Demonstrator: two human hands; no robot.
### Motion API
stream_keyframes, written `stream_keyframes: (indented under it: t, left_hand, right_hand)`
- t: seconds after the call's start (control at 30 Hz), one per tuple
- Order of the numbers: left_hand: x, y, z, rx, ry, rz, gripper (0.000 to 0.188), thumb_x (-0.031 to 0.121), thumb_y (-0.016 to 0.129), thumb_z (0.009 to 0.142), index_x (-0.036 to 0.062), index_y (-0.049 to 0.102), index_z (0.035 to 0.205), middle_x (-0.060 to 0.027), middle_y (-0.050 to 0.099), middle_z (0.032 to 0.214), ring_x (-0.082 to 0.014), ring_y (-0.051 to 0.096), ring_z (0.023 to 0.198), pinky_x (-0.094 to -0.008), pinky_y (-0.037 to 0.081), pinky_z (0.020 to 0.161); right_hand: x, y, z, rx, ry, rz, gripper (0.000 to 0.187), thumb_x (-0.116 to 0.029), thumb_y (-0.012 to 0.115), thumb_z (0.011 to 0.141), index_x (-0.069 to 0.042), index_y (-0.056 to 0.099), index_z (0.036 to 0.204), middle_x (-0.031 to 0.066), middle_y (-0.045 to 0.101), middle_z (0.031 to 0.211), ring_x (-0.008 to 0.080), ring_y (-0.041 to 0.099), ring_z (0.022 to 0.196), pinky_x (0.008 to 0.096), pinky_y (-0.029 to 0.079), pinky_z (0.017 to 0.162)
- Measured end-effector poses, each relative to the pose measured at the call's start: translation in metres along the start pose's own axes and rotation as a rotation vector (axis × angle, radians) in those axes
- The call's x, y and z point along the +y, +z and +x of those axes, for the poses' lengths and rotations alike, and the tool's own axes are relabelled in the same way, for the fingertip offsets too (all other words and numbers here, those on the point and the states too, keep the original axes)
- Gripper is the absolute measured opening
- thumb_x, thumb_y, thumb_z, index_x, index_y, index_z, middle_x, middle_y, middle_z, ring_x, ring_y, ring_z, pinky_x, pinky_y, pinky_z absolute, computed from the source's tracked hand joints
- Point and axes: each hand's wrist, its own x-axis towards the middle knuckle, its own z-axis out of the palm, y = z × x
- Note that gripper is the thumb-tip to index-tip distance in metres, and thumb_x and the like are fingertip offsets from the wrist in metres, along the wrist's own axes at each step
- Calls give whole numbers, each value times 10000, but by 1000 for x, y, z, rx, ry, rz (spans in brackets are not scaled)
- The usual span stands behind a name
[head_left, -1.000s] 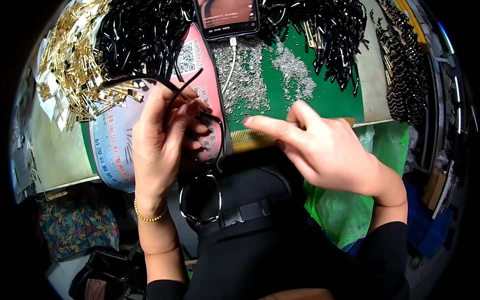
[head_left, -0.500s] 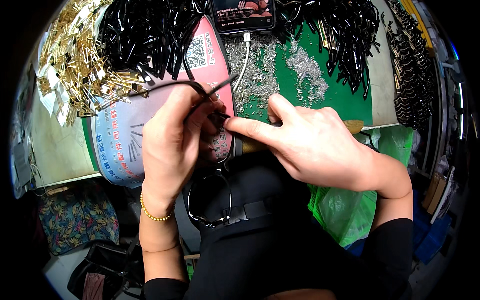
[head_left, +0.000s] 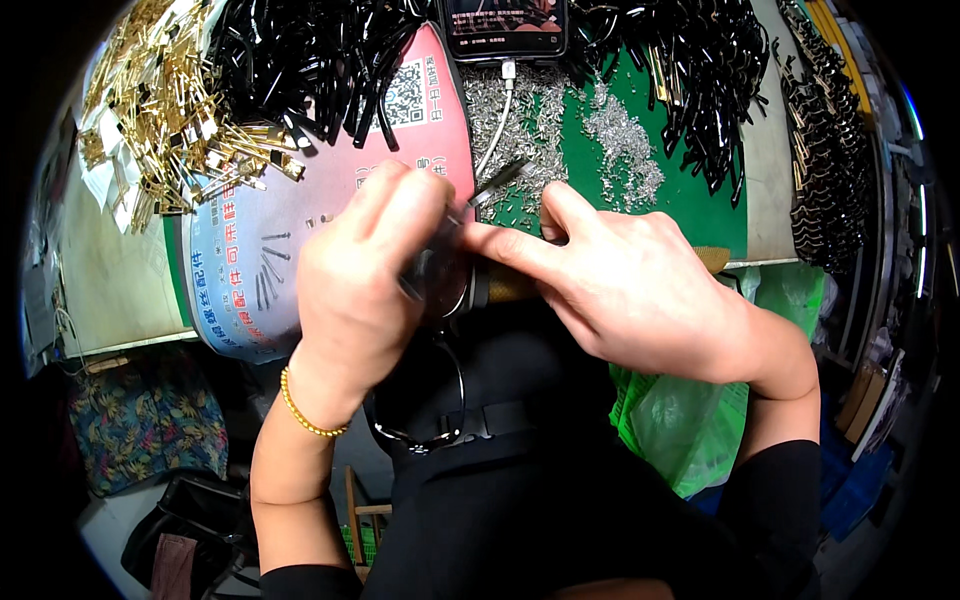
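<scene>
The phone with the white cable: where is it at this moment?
In the head view, the phone is at the top edge, slightly right of centre; a black heap lies on its left, and the white cable runs from its lower edge.

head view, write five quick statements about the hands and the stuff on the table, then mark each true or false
1. The left hand holds a pair of glasses. True.
2. The gold bracelet is on the right wrist. False: it is on the left wrist.
3. A white cable is plugged into the phone. True.
4. The pile of gold parts lies to the right of the green mat. False: it lies to the left of it.
5. An outstretched finger of the right hand points toward the left hand. True.
</scene>
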Motion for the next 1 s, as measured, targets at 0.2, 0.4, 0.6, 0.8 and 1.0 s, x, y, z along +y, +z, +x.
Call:
stream_keyframes:
  t: [0.2, 0.4, 0.6, 0.8, 1.0]
  left_hand:
    - [-3, 4, -2, 38, -249, -230, 128, -70, 619, 880, -2, 549, 962, -149, 569, 775, -315, 592, 671, -367, 472, 616]
    - [-5, 4, -1, 51, -280, -316, 87, -58, 607, 925, 9, 566, 963, -96, 576, 727, -168, 567, 552, -305, 451, 536]
    - [0, 3, 0, 35, -345, -361, 80, -55, 610, 931, 0, 575, 978, -82, 592, 747, -141, 566, 547, -285, 457, 535]
    - [1, 1, 0, 24, -385, -423, 74, -60, 603, 936, -7, 571, 976, -71, 589, 761, -112, 567, 555, -267, 464, 537]
    - [1, 0, 3, -7, -393, -455, 74, -70, 588, 939, -10, 569, 978, -70, 596, 781, -114, 569, 558, -272, 462, 535]
  right_hand:
    - [1, 6, 2, 114, 26, -29, 580, -71, 604, 885, -264, 526, 1427, 106, 503, 887, 276, 596, 625, 393, 517, 532]
    - [-1, 7, 4, 144, 21, -33, 594, -59, 608, 866, -261, 535, 1420, 101, 505, 882, 271, 594, 614, 391, 522, 523]
    - [-2, 8, 5, 173, 8, -45, 590, -56, 616, 852, -254, 555, 1405, 100, 509, 883, 272, 593, 591, 379, 525, 514]
    - [0, 22, 8, 357, -110, -331, 492, -126, 647, 818, -240, 599, 1294, 90, 528, 906, 203, 593, 598, 309, 495, 467]
    - [14, 26, 21, 468, -192, -451, 398, -283, 643, 875, -160, 584, 1249, 52, 558, 961, 151, 575, 652, 248, 457, 449]
